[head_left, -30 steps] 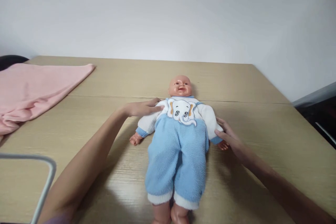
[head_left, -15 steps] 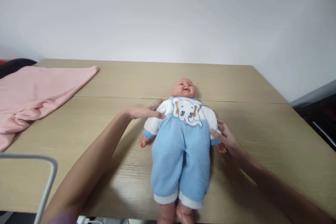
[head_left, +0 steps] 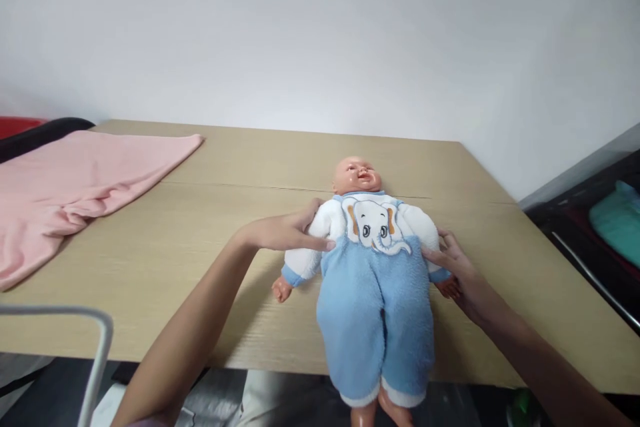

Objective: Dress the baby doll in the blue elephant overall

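Blue-and-white fleece doll (head_left: 373,267) lies face-up between both hands, legs past the near edge of the wooden table (head_left: 150,260) | left hand (head_left: 287,232): thumb and closed fingers clasp one sleeve | right hand (head_left: 457,267): thumb and fingers grip the opposite sleeve | pink cloth (head_left: 75,180): far left of the left hand.

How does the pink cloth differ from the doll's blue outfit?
The pink cloth lies loose and untouched on the table; the blue outfit clothes the doll, whose sleeves the left hand and right hand grip. The cloth is plain; the outfit bears an elephant. Both look soft.
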A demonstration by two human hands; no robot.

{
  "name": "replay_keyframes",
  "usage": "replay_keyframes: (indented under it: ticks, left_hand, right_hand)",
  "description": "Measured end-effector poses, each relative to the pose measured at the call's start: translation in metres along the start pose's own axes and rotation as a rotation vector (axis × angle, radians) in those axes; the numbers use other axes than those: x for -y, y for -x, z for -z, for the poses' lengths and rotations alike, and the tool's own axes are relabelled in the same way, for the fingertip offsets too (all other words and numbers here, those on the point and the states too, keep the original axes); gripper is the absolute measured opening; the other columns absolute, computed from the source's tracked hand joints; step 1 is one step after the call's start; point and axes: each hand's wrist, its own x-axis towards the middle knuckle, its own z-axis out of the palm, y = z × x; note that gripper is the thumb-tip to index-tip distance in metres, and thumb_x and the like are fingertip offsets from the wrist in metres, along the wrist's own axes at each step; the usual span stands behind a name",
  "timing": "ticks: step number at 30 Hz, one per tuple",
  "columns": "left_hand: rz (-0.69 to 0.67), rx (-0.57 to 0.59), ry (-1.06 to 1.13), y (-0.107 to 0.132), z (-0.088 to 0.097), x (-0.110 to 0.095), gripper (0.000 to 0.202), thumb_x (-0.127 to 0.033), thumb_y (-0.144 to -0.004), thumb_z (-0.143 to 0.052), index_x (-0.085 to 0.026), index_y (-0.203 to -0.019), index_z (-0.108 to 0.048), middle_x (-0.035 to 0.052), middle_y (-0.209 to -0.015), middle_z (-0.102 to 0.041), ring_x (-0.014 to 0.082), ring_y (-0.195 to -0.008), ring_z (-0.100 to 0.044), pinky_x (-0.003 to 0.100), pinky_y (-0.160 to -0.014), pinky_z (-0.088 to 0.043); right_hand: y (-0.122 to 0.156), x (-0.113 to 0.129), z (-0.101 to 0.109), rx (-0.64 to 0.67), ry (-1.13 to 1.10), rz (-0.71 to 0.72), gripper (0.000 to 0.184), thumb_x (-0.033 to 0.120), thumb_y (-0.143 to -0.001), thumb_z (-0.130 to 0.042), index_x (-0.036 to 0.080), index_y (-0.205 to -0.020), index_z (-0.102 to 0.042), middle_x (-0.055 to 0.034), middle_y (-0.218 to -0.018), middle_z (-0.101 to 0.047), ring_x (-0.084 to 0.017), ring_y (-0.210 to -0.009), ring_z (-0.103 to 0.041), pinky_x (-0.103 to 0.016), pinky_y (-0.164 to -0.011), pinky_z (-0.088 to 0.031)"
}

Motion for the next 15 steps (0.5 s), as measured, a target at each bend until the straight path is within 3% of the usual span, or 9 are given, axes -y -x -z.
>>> replay_keyframes:
  ticks: [4,8,10,12,15]
  left_hand:
    - [0.025,-0.027,0.089,0.021,-0.025,-0.021,0.081,-0.063,-0.096,-0.083,-0.021,-0.154,-0.044,0.0146,-0.147,-0.063,0.0388,-0.138,-0.066,0.051,-0.111,-0.058]
    - [0.008,-0.109,0.157,0.048,-0.059,-0.04,0.087,-0.063,-0.097,-0.083,-0.023,-0.159,-0.037,0.0137,-0.146,-0.065,0.0372,-0.134,-0.067,0.05,-0.109,-0.058]
    - [0.024,-0.142,0.203,0.062,-0.08,-0.049,0.093,-0.063,-0.098,-0.083,-0.026,-0.165,-0.03,0.0132,-0.145,-0.068,0.0367,-0.13,-0.07,0.05,-0.107,-0.059]
    - [0.043,-0.185,0.215,0.078,-0.102,-0.057,0.101,-0.064,-0.098,-0.083,-0.03,-0.171,-0.023,0.0138,-0.15,-0.069,0.0379,-0.131,-0.071,0.051,-0.108,-0.058]
    - [0.051,-0.221,0.215,0.104,-0.138,-0.061,0.098,-0.063,-0.102,-0.08,-0.036,-0.173,-0.017,0.015,-0.164,-0.062,0.0399,-0.148,-0.063,0.054,-0.12,-0.054]
  right_hand:
    - [0.023,0.003,0.009,-0.012,0.067,0.059,0.076,0.061,-0.074,-0.103,0.03,-0.129,-0.06,0.0005,-0.098,-0.077,-0.012,-0.061,-0.061,-0.02,-0.042,-0.037]
    - [0.043,0.004,0.023,-0.039,0.115,0.129,0.071,0.061,-0.081,-0.1,0.034,-0.135,-0.064,-0.0055,-0.12,-0.08,-0.024,-0.094,-0.076,-0.025,-0.064,-0.059]
    - [0.053,0.004,0.032,-0.064,0.153,0.145,0.068,0.061,-0.084,-0.098,0.038,-0.139,-0.065,-0.0068,-0.124,-0.079,-0.026,-0.097,-0.075,-0.027,-0.065,-0.06]
    - [0.065,0.007,0.038,-0.114,0.201,0.153,0.069,0.061,-0.083,-0.098,0.042,-0.14,-0.065,-0.0077,-0.123,-0.079,-0.027,-0.091,-0.073,-0.028,-0.057,-0.056]
    - [0.09,0.016,0.041,-0.168,0.215,0.164,0.073,0.062,-0.079,-0.1,0.043,-0.14,-0.065,-0.0084,-0.121,-0.078,-0.028,-0.089,-0.073,-0.028,-0.055,-0.056]
